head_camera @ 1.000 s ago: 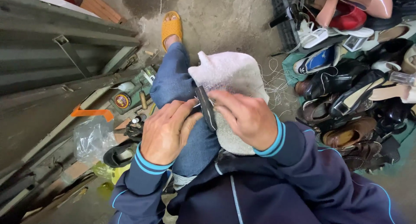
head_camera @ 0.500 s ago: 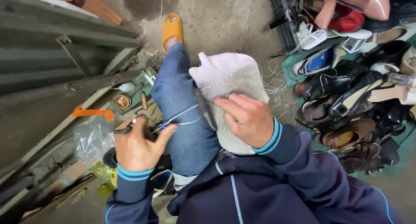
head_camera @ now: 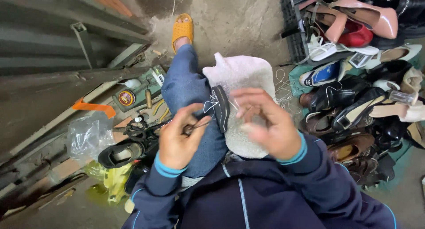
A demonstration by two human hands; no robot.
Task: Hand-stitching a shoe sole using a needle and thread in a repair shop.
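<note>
A black shoe sole with white stitching (head_camera: pixel 220 107) lies on a white towel (head_camera: pixel 241 78) spread over my lap. My left hand (head_camera: pixel 179 138) grips a thin awl-like tool (head_camera: pixel 199 126) whose tip points at the sole's edge. My right hand (head_camera: pixel 265 120) hovers blurred just right of the sole, fingers apart, with thin white thread running near it. My leg in blue jeans (head_camera: pixel 188 85) stretches forward to a foot in an orange sandal (head_camera: pixel 182 29).
A heap of shoes (head_camera: pixel 354 96) fills the right side, with a pink heel (head_camera: pixel 376 16) on top. On the left lie a black shoe (head_camera: pixel 120 153), a round tin (head_camera: pixel 126 97), tools, a plastic bag (head_camera: pixel 88 134) and grey metal beams (head_camera: pixel 53 43).
My left hand came back from the left, where it had pulled thread out, to the sole with the tool. My right hand lifted off the sole and opened.
</note>
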